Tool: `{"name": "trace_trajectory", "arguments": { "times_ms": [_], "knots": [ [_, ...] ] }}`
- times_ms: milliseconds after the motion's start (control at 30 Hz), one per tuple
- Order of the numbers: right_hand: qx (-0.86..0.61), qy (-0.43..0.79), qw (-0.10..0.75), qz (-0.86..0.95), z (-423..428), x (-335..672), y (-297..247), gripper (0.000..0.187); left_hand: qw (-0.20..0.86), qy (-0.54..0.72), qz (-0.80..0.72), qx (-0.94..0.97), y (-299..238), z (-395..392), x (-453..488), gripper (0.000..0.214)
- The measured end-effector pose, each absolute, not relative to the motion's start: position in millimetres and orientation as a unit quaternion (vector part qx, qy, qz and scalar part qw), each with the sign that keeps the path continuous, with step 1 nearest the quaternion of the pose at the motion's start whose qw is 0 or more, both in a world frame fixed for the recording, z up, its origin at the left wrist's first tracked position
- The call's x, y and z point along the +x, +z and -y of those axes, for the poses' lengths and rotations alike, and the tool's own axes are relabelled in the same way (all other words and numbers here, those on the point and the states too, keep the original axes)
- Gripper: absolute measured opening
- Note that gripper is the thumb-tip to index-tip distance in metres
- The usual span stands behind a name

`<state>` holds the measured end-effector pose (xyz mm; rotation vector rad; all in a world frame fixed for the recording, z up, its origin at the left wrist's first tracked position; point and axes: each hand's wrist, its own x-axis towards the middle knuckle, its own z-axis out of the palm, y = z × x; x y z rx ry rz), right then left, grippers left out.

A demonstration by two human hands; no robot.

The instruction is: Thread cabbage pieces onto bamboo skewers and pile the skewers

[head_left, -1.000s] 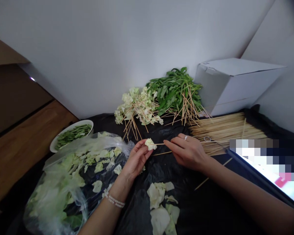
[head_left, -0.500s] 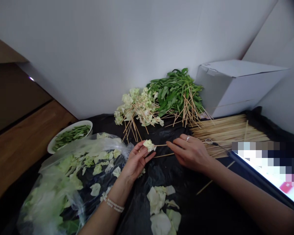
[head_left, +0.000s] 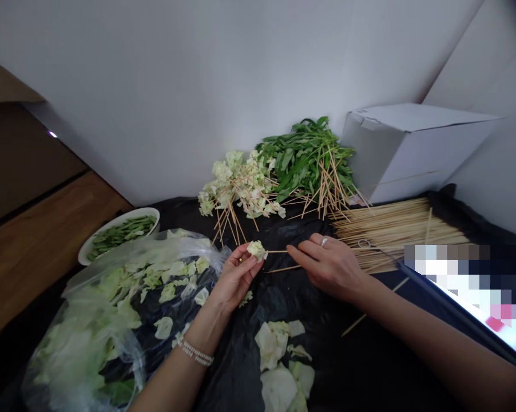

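Between the fingers of my left hand (head_left: 236,277) is a small bunch of pale green cabbage leaves (head_left: 257,250). A thin wooden skewer (head_left: 277,252) runs from the cabbage to my right hand (head_left: 333,266), whose fingers are closed on its other end. Another skewer (head_left: 284,269) lies just below, its right end hidden by the right hand. Loose cabbage pieces (head_left: 279,389) rest on the black plastic sheet (head_left: 236,372) nearer to me. To the left, a clear plastic bag (head_left: 78,320) holds more cabbage leaves.
Behind stand piles of skewered cabbage (head_left: 241,177) and skewered leafy greens (head_left: 301,151). Bare skewers (head_left: 404,226) lie at right, with scissors (head_left: 364,244) on them, near a lit screen (head_left: 468,309) and a white box (head_left: 416,154). A white bowl (head_left: 86,246) of green vegetables sits at left.
Both hands still hold the cabbage and the skewer in nearly the same pose. The whole view has shifted slightly, so everything sits a little further left and higher.
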<state>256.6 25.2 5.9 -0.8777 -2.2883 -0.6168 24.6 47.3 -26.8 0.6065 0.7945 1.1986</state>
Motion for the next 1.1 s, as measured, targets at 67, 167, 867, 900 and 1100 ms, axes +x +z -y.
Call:
{"name": "trace_trajectory", "arguments": {
  "times_ms": [67,167,867,900,1100],
  "knots": [
    [-0.337,-0.219,0.302,0.865,-25,256,5,0.032,0.710,0.535,-0.360,0.283,-26,-47,24,0.039],
    [-0.346,-0.194,0.302,0.867,-25,255,4,0.032,0.705,0.527,-0.368,0.300,-24,-45,24,0.040],
    [-0.360,-0.153,0.302,0.869,-31,254,-7,0.037,0.681,0.514,-0.401,0.333,-20,-43,26,0.039],
    [-0.358,-0.153,0.305,0.869,-31,254,-7,0.036,0.680,0.515,-0.405,0.330,-21,-43,26,0.037],
    [-0.357,-0.148,0.321,0.865,-32,256,-8,0.037,0.675,0.518,-0.415,0.323,-22,-43,29,0.034]
  ]
}}
